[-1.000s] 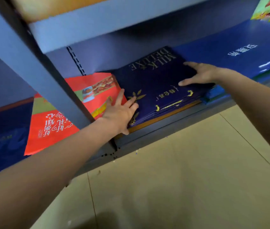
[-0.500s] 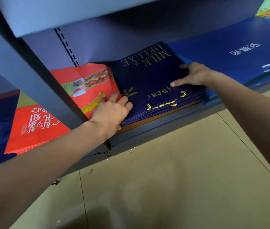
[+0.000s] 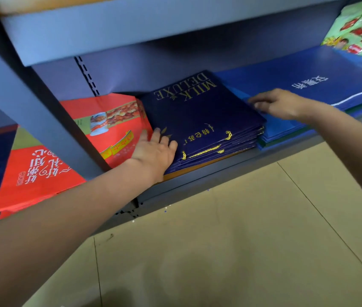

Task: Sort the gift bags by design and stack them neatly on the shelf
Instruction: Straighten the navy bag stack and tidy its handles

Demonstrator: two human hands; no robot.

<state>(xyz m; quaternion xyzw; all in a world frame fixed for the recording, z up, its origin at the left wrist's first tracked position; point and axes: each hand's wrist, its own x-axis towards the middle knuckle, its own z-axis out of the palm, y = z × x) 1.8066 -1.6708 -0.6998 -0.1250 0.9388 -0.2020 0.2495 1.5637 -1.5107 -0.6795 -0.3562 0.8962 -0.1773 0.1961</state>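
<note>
I see my left hand (image 3: 153, 151) lying flat against the near left corner of the stack of navy gift bags (image 3: 200, 116), its fingers (image 3: 156, 135) straight and pressed to the stack's left edge, gripping nothing. The stack lies flat on the lower shelf (image 3: 231, 165), gold "MILK DELUXE" lettering on the top bag and yellow cord handles (image 3: 206, 150) showing at its near edge. An orange bag edge (image 3: 197, 167) shows beneath the navy ones.

My right hand (image 3: 279, 105) is at the stack's right side, fingers stretched out and fairly straight, their tips at the right edge of the top navy bag; it curls around nothing that I can see. That hand is slightly blurred, so I cannot tell exactly how firmly it touches.

Just left of the navy stack, touching my left hand, lies a pile of red gift bags (image 3: 113, 127) printed with a food picture and white characters, partly hidden by the grey shelf upright (image 3: 43, 111). To the right, a stack of bright blue gift bags (image 3: 308, 78) with white characters lies flat, its left end reaching under my right hand. Behind it, at the far right, sits a green printed packet (image 3: 357, 27). Beige floor tiles (image 3: 242, 251) fill the foreground.
</note>
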